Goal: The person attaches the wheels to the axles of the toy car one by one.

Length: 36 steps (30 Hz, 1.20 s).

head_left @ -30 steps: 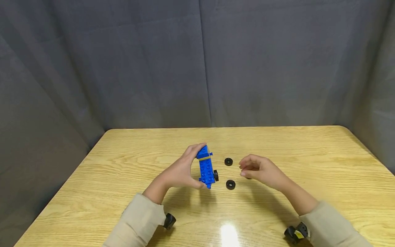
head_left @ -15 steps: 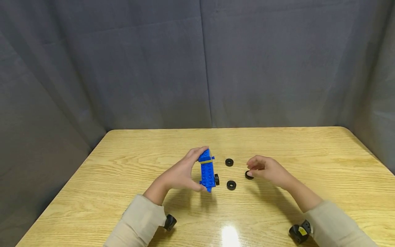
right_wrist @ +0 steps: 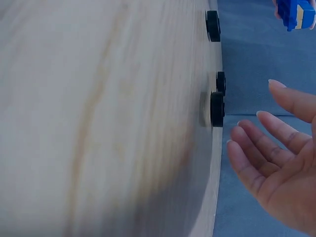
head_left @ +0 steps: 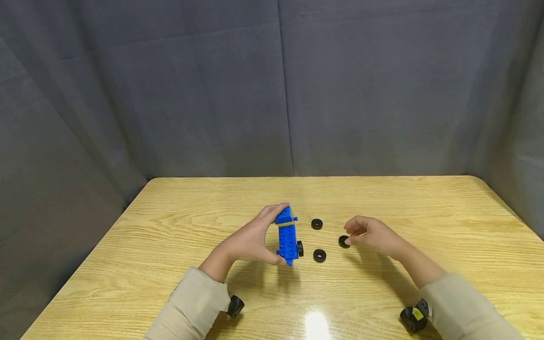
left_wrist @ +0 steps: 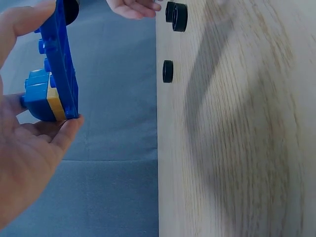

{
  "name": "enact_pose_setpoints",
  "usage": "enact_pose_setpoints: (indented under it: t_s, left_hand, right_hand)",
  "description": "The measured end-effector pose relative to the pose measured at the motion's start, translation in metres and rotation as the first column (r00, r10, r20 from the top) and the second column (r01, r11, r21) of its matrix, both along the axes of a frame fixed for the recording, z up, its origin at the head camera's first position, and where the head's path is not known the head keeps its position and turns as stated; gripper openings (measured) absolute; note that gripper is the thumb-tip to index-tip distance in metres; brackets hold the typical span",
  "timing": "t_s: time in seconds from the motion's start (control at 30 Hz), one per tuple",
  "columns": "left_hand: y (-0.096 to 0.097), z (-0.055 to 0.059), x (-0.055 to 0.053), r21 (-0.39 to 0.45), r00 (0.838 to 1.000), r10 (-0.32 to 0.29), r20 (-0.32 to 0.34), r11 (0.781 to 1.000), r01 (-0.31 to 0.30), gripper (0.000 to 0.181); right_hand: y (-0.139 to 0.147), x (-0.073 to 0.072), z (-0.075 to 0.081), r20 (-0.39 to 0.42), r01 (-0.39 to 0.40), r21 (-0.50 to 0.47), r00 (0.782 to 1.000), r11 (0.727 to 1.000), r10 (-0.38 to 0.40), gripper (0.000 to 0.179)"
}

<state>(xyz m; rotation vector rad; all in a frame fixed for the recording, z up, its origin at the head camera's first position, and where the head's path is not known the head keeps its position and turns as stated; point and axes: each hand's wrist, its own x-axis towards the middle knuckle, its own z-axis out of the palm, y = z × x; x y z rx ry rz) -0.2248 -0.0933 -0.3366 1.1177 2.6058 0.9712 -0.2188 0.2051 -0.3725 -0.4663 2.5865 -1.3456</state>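
Note:
My left hand holds a blue toy car base above the table, thumb at its near end and fingers at its far end. Studs cover the base, and a blue and yellow block sits at its far end. One black wheel is fitted on its right side. My right hand hovers by a loose black wheel on the table; in the right wrist view its fingers are spread with nothing between them. Two more loose wheels lie between the hands, one farther back and one nearer.
The wooden table extends widely around both hands. Grey curtains hang behind it and along the sides. Black wrist cameras jut out below both sleeves.
My right hand has moved a little to the right, and the wheel it was covering now shows by the fingertips. The left hand still holds the car base, shifted only slightly in view.

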Motion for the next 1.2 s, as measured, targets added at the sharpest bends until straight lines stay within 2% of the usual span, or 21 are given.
enact_pose_setpoints:
  t_s: [0.33, 0.77, 0.97, 1.2]
  left_hand:
    - [0.000, 0.000, -0.002, 0.018, 0.999, -0.026, -0.019, 0.999, 0.027, 0.106]
    - [-0.001, 0.002, 0.000, 0.013, 1.000, -0.010, -0.006, 1.000, 0.010, 0.106]
    - [-0.002, 0.003, -0.001, 0.020, 1.000, -0.006, -0.003, 1.000, 0.006, 0.106]
    - [-0.002, 0.002, -0.002, 0.036, 1.000, -0.013, 0.001, 0.999, 0.013, 0.106]
  right_hand:
    - [0.000, -0.010, -0.003, 0.001, -0.041, 0.089, 0.999, 0.995, 0.041, 0.035]
    - [-0.006, -0.013, -0.005, -0.005, -0.108, 0.207, 0.994, 0.973, 0.111, 0.035]
    - [-0.010, -0.012, -0.004, -0.043, -0.128, 0.245, 0.989, 0.961, 0.143, 0.028]
    - [-0.012, -0.013, -0.003, -0.093, -0.132, 0.329, 0.981, 0.935, 0.171, 0.026]
